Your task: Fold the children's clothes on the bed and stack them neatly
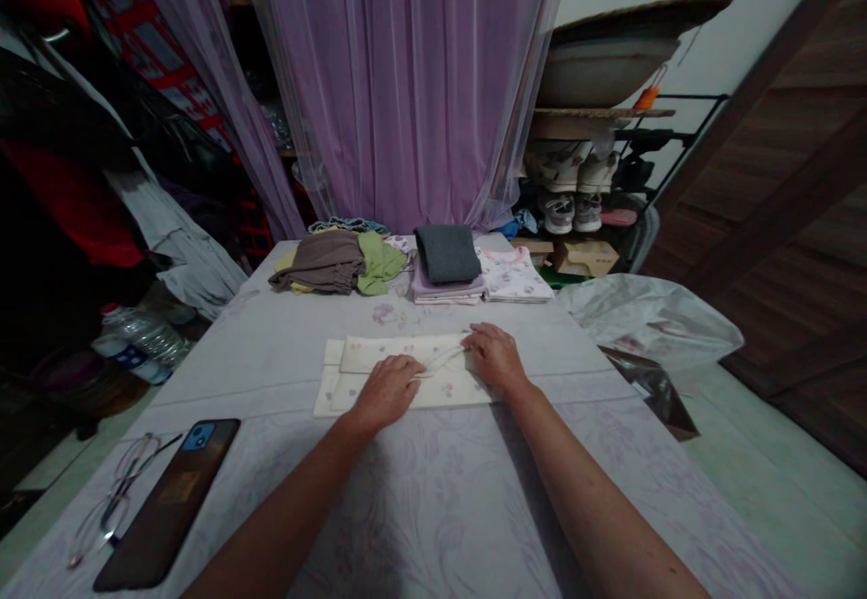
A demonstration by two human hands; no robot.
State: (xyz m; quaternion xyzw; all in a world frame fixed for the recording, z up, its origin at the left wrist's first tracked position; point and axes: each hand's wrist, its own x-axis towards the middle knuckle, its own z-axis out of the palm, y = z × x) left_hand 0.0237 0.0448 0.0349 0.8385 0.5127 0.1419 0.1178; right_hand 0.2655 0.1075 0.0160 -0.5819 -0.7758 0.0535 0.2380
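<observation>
A sheet-covered table (433,527) is extending forward beneath both forearms, with a sheer lilac curtain (406,84) hanging well beyond the hands and a shoe rack (575,192) standing ahead and to their right. Ahead of the hands, folded laundry is lying in piles, including a brown garment (318,262), a grey folded cloth (443,254) and a white printed garment (513,276). Left of the left hand, a phone in a brown case (166,504) and wire-rimmed eyeglasses (112,500) are resting on the table. Directly beneath both hands, a cream floral garment (453,388) is lying folded flat, with a thin white tie (433,366) running between them. The left hand (386,391) is resting palm-down on the garment, and the right hand (496,357) is resting palm-down at its upper fold, fingers close together; whether either is gripping cannot be determined. The fabric is appearing light, soft and limp, so it is judged liable to slip, and the folded edge is judged the best place to take hold.
</observation>
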